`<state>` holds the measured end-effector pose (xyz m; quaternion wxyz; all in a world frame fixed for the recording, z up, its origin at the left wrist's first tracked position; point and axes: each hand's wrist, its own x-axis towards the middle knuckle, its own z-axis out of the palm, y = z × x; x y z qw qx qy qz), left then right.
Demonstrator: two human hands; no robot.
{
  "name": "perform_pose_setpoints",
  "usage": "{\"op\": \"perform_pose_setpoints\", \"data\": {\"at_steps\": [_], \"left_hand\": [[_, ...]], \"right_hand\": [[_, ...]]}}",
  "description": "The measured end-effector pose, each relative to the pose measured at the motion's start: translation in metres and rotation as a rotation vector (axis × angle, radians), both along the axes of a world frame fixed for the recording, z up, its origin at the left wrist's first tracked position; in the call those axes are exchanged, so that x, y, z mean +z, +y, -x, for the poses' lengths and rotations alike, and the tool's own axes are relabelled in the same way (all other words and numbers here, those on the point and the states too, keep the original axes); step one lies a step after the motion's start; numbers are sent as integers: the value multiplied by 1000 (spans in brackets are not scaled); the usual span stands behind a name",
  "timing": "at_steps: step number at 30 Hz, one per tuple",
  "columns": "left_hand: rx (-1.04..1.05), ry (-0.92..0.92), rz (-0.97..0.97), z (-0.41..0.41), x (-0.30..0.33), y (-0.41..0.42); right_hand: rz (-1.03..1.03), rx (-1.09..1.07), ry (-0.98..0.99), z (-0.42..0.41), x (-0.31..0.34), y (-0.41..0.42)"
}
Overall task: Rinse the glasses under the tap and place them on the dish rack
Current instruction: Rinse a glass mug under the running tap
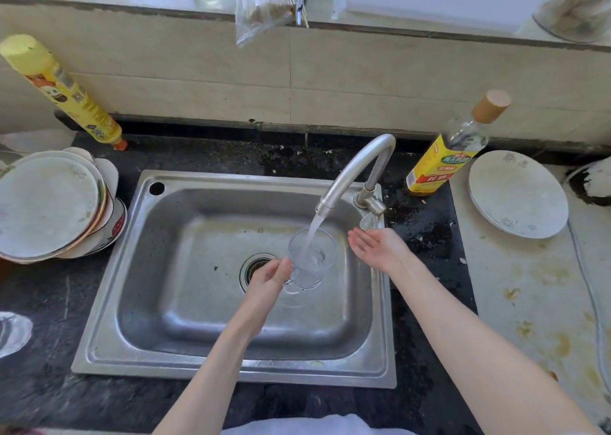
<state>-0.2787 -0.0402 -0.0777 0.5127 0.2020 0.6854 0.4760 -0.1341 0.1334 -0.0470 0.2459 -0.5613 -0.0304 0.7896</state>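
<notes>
Water is pouring from the tap point(355, 170) straight into the glass point(310, 259), and the left hand point(269, 274) is holding that glass over the sink point(139, 302), fingers curled round its near-left side (it looks like a handle they are gripping, though I cannot tell for sure). The glass is standing roughly upright, mouth tipped a little toward the spout, just past the left fingertips and above the drain point(253, 267), which is peeking out right behind those knuckles.

The right hand point(380, 247) is hovering just to the right of the glass, not touching it, palm turned up, fingers straight and loosely spread, holding nothing. Its fingertips are pointing toward the glass rim, and the tap's lever is sitting just beyond them.

Far off to the left of the gripping fingers, a stack of plates point(56, 206) is resting on the dark counter, with a yellow bottle point(62, 90) leaning against the wall behind it. Out past the right hand, another bottle with a tan cap point(453, 150) is standing beside a single white plate point(517, 193).
</notes>
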Motion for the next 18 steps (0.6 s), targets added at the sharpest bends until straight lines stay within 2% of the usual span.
{"op": "perform_pose_setpoints", "data": {"at_steps": [8, 13, 18], "left_hand": [[-15, -6, 25, 0, 2, 3], [-33, -18, 17, 1, 8, 5], [-28, -19, 20, 1, 17, 10]], "right_hand": [[34, 34, -22, 0, 11, 2], [47, -55, 34, -4, 25, 11], [59, -305, 238, -20, 34, 36]]}}
